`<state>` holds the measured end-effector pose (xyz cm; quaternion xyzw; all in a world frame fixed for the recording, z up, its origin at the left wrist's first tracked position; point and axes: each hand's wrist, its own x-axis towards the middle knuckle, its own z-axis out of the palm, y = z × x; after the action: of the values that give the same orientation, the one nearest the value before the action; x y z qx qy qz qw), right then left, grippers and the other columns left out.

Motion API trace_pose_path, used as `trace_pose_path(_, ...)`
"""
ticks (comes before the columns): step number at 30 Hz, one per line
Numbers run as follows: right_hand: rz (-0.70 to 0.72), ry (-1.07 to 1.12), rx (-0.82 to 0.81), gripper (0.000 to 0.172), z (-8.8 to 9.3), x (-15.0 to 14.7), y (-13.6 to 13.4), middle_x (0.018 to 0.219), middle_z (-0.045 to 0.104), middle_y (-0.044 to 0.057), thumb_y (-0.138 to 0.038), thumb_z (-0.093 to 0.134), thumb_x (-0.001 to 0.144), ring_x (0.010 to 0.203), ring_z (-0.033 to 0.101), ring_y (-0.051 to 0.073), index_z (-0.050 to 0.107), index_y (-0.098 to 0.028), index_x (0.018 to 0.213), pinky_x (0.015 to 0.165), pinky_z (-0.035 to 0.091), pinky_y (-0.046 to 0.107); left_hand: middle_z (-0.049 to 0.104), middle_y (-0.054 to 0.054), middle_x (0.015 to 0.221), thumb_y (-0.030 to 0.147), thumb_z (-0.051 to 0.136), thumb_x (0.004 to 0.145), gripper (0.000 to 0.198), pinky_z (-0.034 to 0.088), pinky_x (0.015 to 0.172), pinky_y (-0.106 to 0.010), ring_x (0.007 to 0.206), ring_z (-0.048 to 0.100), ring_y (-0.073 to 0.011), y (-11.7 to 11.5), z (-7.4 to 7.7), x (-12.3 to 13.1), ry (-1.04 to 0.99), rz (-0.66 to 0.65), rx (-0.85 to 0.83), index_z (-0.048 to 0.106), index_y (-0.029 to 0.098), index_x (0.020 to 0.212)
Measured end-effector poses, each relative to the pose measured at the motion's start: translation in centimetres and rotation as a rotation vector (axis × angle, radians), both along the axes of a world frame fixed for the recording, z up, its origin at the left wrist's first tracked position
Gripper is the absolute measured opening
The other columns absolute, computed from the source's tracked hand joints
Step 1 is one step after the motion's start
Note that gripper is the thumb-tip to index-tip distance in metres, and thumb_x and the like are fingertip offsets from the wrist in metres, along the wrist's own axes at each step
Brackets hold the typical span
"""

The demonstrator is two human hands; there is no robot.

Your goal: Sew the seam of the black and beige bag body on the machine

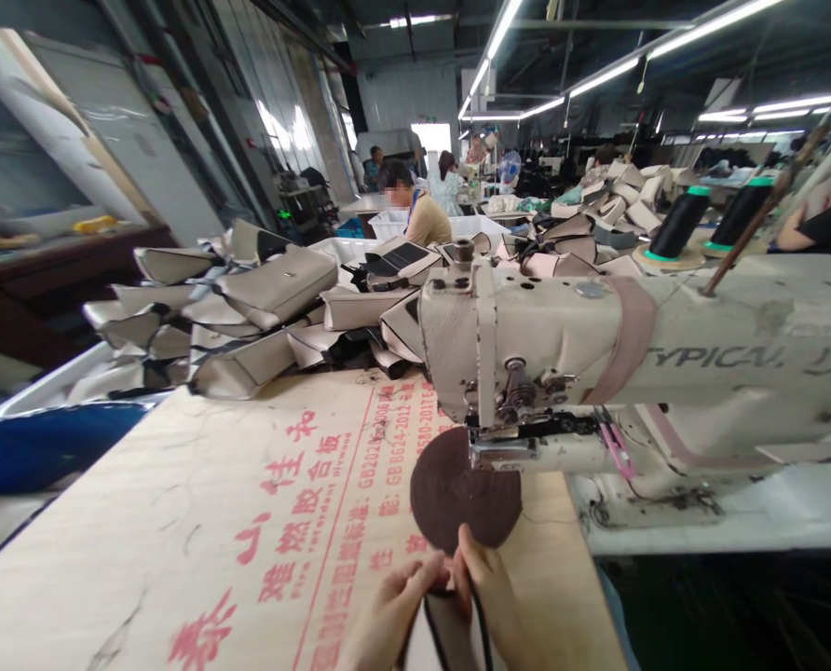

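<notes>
Head view: left hand (388, 620), right hand (489, 587), fingers (466, 550) clamped on brown leather disc (461, 489) at sewing machine (562, 354).

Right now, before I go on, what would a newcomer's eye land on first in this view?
The big cream sewing machine head fills the right side, with a round dark brown piece at its needle area. Beyond it, a heap of beige handbag panels lies past the red-printed plywood board. At the bottom edge, the left hand and right hand hold a dark-edged strip just below the round piece.
</notes>
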<state>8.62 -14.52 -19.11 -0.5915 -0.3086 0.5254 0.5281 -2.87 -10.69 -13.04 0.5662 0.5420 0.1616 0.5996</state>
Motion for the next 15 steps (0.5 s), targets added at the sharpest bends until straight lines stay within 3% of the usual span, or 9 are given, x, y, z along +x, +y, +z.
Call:
trace_pose_path(4, 0.122, -0.068, 0.030, 0.064, -1.2, 0.6, 1.3, 0.046, 0.041, -0.002, -0.078, 0.033, 0.075, 0.044, 0.039, 0.010, 0.041, -0.019, 0.050, 0.046, 0.036, 0.022, 0.065, -0.001, 0.073, 0.058, 0.044, 0.077, 0.044, 0.043, 0.082, -0.027, 0.084, 0.060, -0.0215, 0.3, -2.0, 0.9, 0.057, -0.009, 0.046, 0.061, 0.017, 0.072)
trace_pose_path(8, 0.086, -0.199, 0.076, 0.061, -0.7, 1.7, 1.1, 0.056, 0.054, 0.003, -0.074, 0.038, 0.076, 0.055, 0.052, 0.014, 0.051, -0.017, 0.059, 0.054, 0.042, 0.023, 0.053, 0.003, 0.060, 0.062, 0.046, 0.075, 0.046, 0.040, 0.065, -0.026, 0.068, 0.055, -0.0178, 0.2, -2.9, 1.2, 0.148, -0.015, 0.152, 0.052, 0.018, 0.064)
trace_pose_path(12, -0.043, -0.352, 0.170, 0.048, 1.5, 4.5, -2.1, 0.088, 0.065, 0.009, -0.060, 0.039, 0.086, 0.085, 0.061, 0.020, 0.059, -0.017, 0.094, 0.077, 0.048, 0.027, 0.039, 0.006, 0.053, 0.063, 0.049, 0.072, 0.046, 0.035, 0.058, -0.025, 0.058, 0.046, -0.0145, 0.4, -2.8, 0.8, 0.182, 0.050, 0.212, 0.043, 0.019, 0.059)
trace_pose_path(15, 0.030, -0.516, 0.340, 0.036, 2.6, 5.6, -5.4, 0.105, 0.065, 0.006, -0.045, 0.040, 0.090, 0.101, 0.060, 0.020, 0.058, -0.024, 0.112, 0.082, 0.051, 0.029, 0.041, 0.006, 0.054, 0.065, 0.047, 0.072, 0.047, 0.035, 0.059, -0.025, 0.059, 0.046, -0.0146, 0.5, -2.2, 0.6, 0.158, 0.085, 0.207, 0.045, 0.019, 0.062)
